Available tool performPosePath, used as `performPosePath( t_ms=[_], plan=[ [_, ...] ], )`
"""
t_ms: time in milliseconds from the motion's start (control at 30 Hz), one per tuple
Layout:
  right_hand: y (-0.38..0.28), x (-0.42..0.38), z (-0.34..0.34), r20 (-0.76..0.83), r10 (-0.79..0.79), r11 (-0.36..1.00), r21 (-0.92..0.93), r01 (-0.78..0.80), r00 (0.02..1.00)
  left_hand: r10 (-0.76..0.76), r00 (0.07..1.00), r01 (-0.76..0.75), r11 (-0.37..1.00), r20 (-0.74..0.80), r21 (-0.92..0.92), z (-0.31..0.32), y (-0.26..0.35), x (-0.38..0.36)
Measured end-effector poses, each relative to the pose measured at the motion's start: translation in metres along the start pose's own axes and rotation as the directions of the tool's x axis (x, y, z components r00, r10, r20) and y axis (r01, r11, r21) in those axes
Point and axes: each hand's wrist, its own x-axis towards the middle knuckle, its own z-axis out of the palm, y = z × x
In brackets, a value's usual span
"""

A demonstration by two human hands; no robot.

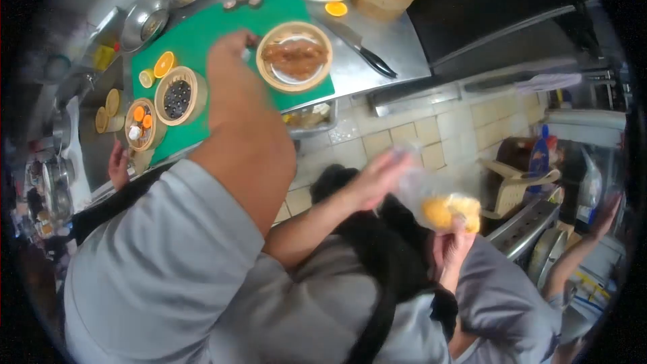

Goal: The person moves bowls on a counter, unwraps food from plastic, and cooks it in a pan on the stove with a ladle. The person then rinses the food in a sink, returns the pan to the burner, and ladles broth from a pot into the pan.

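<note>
Holds a clear plastic bag [412, 190] with yellow-orange pieces [442, 213] inside, out over the tiled floor [391, 143] and apart from the steel counter [347, 77]; grips its loose end in the left hand [381, 180], blurred by motion; pinches its filled end between thumb and fingers of the right hand [453, 246]; has on the left a co-worker's hand [236, 42] over the green cutting board [202, 37], near a bamboo steamer [328, 54] of glazed brown food [294, 58]; has farther along a smaller steamer [201, 96] of dark round pieces [178, 98], a cut orange [164, 64] and, on bare steel, a black-handled knife [376, 61].
</note>
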Motion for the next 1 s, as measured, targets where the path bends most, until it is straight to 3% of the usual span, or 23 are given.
performPosePath(
  t_ms=[33, 67, 100, 133, 200, 233, 300, 367, 433, 467, 500, 600, 667, 700, 767, 833, 900, 933, 967, 1000],
  plan=[
    [0.003, 0.002, -0.01, 0.017, 0.006, 1.0, -0.002, -0.006, 1.0, 0.076, 0.983, -0.137, 0.909, 0.167, 0.393, 0.005, -0.001, -0.004],
    [0.007, 0.003, -0.019, 0.032, 0.018, 1.0, -0.006, -0.018, 0.999, 0.069, 0.939, -0.297, 0.658, 0.338, 0.692, 0.008, -0.002, -0.009],
    [0.01, 0.005, -0.02, 0.025, 0.031, 0.998, -0.058, -0.03, 0.999, -0.133, 0.895, -0.29, 0.548, 0.425, 0.784, -0.008, -0.003, -0.006],
    [0.012, 0.005, -0.025, 0.0, 0.032, 0.997, -0.076, -0.031, 1.0, -0.129, 0.902, -0.284, 0.541, 0.412, 0.791, -0.026, 0.002, -0.004],
    [0.007, 0.001, -0.013, -0.028, -0.005, 1.0, 0.021, 0.006, 1.0, -0.493, 0.856, 0.132, 0.493, 0.152, 0.86, -0.058, 0.02, 0.002],
    [0.006, 0.001, -0.014, -0.058, -0.033, 0.998, 0.054, 0.037, 0.998, -0.489, 0.869, 0.394, 0.597, -0.072, 0.699, -0.066, 0.034, -0.003],
    [0.009, 0.001, -0.027, -0.132, -0.077, 0.992, 0.093, 0.09, 0.988, -0.436, 0.863, 0.492, 0.615, -0.254, 0.617, -0.107, 0.06, 0.0],
    [0.016, 0.0, -0.05, -0.149, -0.034, 0.991, 0.12, 0.053, 0.988, -0.306, 0.783, 0.619, 0.463, -0.541, 0.634, -0.175, 0.074, 0.014],
    [0.02, -0.004, -0.057, -0.164, 0.009, 0.997, 0.08, 0.004, 0.986, -0.088, 0.898, 0.28, 0.871, -0.432, 0.404, -0.305, 0.073, 0.036],
    [0.023, -0.008, -0.06, -0.153, 0.029, 0.997, 0.069, -0.019, 0.988, 0.383, 0.746, -0.048, 0.847, -0.544, 0.53, -0.364, 0.076, 0.075],
    [0.023, -0.009, -0.052, -0.157, 0.03, 0.999, 0.023, -0.026, 0.987, 0.744, 0.389, -0.301, 0.66, -0.544, 0.688, -0.4, 0.086, 0.109],
    [0.024, -0.008, -0.05, -0.135, 0.051, 0.999, 0.01, -0.05, 0.99, 0.709, 0.375, -0.369, 0.705, -0.597, 0.605, -0.383, 0.101, 0.109],
    [0.022, -0.003, -0.043, -0.147, 0.059, 0.998, 0.002, -0.059, 0.987, 0.751, 0.33, -0.004, 0.607, -0.572, 0.794, -0.335, 0.105, 0.098],
    [0.021, -0.003, -0.041, -0.166, 0.067, 0.998, -0.005, -0.068, 0.984, 0.752, 0.324, -0.005, 0.607, -0.573, 0.794, -0.353, 0.097, 0.1],
    [0.023, 0.0, -0.047, -0.137, 0.083, 0.996, -0.005, -0.085, 0.987, 0.793, 0.222, 0.05, 0.572, -0.568, 0.819, -0.42, 0.078, 0.112],
    [0.024, 0.004, -0.049, -0.076, 0.088, 0.996, 0.002, -0.088, 0.993, 0.668, 0.284, 0.141, 0.68, -0.688, 0.719, -0.431, 0.067, 0.103],
    [0.029, 0.009, -0.045, -0.041, 0.118, 0.993, 0.004, -0.118, 0.992, 0.407, 0.518, -0.148, 0.909, -0.752, 0.39, -0.383, 0.09, 0.09],
    [0.032, 0.011, -0.045, -0.044, 0.127, 0.99, -0.062, -0.129, 0.991, 0.571, 0.468, 0.061, 0.741, -0.675, 0.669, -0.371, 0.107, 0.102],
    [0.04, 0.015, -0.049, 0.003, 0.137, 0.989, -0.056, -0.137, 0.991, 0.707, 0.411, 0.303, 0.49, -0.576, 0.817, -0.376, 0.117, 0.118],
    [0.048, 0.019, -0.054, 0.067, 0.186, 0.983, -0.016, -0.185, 0.98, 0.774, 0.34, 0.554, 0.295, -0.535, 0.779, -0.392, 0.123, 0.121]
  ],
)
